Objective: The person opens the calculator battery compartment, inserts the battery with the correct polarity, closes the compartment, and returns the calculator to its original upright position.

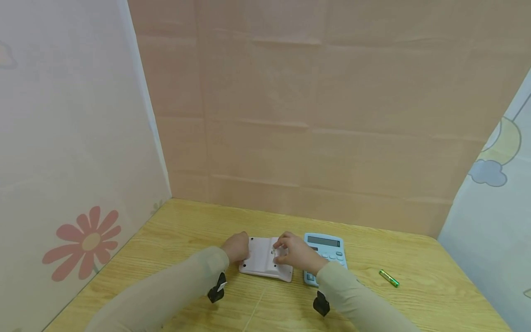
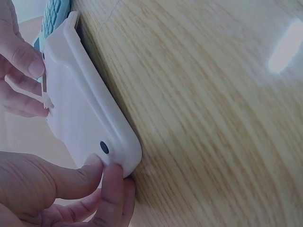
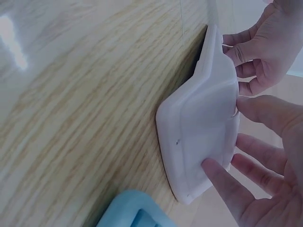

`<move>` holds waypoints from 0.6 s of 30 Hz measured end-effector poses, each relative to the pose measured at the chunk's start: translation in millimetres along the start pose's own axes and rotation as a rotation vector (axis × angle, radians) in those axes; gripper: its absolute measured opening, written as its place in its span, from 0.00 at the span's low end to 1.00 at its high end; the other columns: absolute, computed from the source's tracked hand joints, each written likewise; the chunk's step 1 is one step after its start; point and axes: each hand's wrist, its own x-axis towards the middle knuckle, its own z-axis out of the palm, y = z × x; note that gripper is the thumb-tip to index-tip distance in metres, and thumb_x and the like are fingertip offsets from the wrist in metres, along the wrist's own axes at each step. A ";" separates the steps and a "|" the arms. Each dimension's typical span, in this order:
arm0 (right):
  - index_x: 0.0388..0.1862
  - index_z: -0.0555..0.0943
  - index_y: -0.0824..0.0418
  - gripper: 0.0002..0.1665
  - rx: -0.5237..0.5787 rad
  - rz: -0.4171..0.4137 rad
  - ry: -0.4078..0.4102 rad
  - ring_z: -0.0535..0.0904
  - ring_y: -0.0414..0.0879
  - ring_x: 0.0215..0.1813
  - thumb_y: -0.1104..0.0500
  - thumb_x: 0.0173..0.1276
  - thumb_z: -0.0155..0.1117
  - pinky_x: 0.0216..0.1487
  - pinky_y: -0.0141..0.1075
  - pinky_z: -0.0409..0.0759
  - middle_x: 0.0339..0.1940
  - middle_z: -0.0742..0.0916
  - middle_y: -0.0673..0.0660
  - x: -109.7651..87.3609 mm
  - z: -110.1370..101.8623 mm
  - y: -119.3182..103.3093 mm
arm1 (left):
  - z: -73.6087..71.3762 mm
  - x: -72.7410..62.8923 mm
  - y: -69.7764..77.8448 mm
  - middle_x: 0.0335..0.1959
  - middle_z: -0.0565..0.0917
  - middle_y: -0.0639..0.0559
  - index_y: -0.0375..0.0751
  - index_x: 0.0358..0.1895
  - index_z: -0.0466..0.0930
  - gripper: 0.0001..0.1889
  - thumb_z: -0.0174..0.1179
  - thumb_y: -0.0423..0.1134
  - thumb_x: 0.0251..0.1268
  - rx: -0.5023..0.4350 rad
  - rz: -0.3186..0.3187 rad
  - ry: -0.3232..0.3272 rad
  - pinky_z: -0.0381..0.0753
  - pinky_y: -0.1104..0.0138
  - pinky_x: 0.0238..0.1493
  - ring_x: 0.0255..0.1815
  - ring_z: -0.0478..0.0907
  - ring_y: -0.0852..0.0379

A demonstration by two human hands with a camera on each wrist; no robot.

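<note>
A pale pink calculator (image 1: 260,258) lies face down on the wooden table, its back with dark round feet facing up. My left hand (image 1: 237,247) grips its left end; in the left wrist view the thumb rests beside a foot (image 2: 104,147) and the fingers hold the rounded corner. With thumb and fingertips, my right hand (image 1: 296,251) pinches a small pale battery cover (image 2: 47,100) at the compartment in the calculator's back. The compartment's inside is mostly hidden by these fingers. Under the right wrist, a light blue calculator (image 1: 325,241) lies face up, partly covered.
A green cylindrical battery (image 1: 389,278) lies on the table (image 1: 431,286) to the right of the blue calculator. A tan sheet (image 1: 315,115) hangs behind the table, with pale patterned sheets at the left (image 1: 83,138) and right (image 1: 489,216).
</note>
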 end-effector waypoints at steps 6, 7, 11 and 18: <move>0.47 0.82 0.60 0.19 0.012 0.007 0.002 0.77 0.52 0.54 0.55 0.59 0.73 0.53 0.47 0.78 0.51 0.79 0.53 -0.5 -0.4 -1.5 | -2.4 -3.0 2.5 0.21 0.75 0.45 0.26 0.49 0.72 0.14 0.59 0.26 0.61 0.003 -0.013 -0.009 0.62 0.74 0.13 0.13 0.68 0.60; 0.47 0.82 0.60 0.19 0.012 0.009 0.001 0.77 0.52 0.54 0.55 0.59 0.73 0.53 0.47 0.78 0.50 0.79 0.53 -0.4 -0.4 -1.7 | -2.7 -3.5 2.8 0.21 0.75 0.45 0.26 0.49 0.72 0.14 0.59 0.25 0.61 0.003 -0.012 -0.008 0.62 0.74 0.13 0.13 0.68 0.60; 0.47 0.82 0.61 0.19 0.004 0.014 -0.004 0.77 0.51 0.54 0.55 0.58 0.73 0.54 0.47 0.78 0.50 0.79 0.53 0.9 -0.2 -2.0 | -2.9 -3.6 2.6 0.21 0.75 0.45 0.26 0.49 0.72 0.13 0.58 0.25 0.61 0.007 -0.009 -0.005 0.61 0.74 0.13 0.12 0.68 0.60; 0.47 0.82 0.62 0.20 -0.021 -0.010 -0.007 0.78 0.51 0.53 0.55 0.59 0.73 0.54 0.47 0.78 0.50 0.79 0.53 2.5 0.3 -1.2 | -2.8 -2.2 2.1 0.20 0.74 0.46 0.26 0.47 0.72 0.12 0.58 0.25 0.60 0.013 -0.003 -0.002 0.61 0.74 0.12 0.12 0.67 0.60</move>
